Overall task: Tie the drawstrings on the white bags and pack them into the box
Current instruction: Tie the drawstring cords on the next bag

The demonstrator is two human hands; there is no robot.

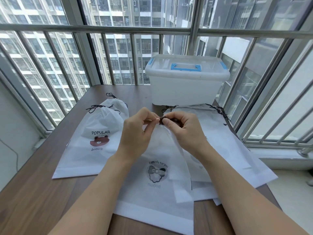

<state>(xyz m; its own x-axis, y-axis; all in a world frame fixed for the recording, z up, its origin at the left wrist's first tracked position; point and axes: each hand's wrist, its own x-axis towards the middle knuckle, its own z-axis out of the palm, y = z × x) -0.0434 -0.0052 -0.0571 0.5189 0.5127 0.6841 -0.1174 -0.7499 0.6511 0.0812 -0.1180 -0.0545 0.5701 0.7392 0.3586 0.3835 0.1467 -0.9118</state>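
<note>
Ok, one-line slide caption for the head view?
Both hands tie a white bag's drawstring; lidded box behind.

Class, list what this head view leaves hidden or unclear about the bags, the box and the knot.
- Knot state: the drawstring is covered by fingertips of the left hand and right hand.
- Box contents: frosted walls and shut lid hide them.
- Right pile: bag count and prints unclear, overlapped.
- Left stack: lower bags hidden by the top bag.
</note>
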